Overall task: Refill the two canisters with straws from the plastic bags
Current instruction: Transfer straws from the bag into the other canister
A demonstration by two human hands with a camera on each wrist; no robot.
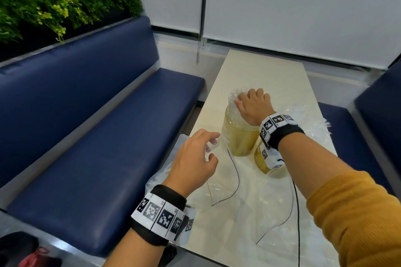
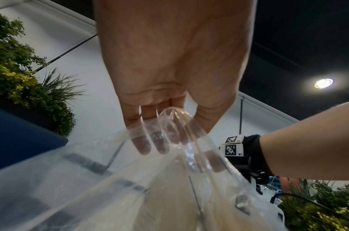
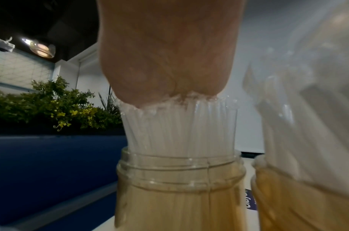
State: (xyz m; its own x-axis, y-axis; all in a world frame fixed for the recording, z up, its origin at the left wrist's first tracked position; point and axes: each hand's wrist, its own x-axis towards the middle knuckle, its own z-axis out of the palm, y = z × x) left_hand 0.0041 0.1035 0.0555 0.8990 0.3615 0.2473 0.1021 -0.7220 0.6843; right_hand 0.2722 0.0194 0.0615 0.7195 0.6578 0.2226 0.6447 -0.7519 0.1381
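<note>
While the right hand (image 1: 253, 106) is pressing flat on the straws (image 3: 179, 125), hiding their tips, the near canister (image 1: 263, 161) is sitting half-hidden behind that wrist; clear straws are filling the amber far canister (image 1: 238, 136) on the table (image 1: 260, 71). Left hand (image 1: 193, 165) is pinching a clear bag (image 2: 130, 187).

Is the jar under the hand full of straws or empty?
Full. Straws pack the canister and stick out above its open mouth, where the right hand presses on their tops.
</note>
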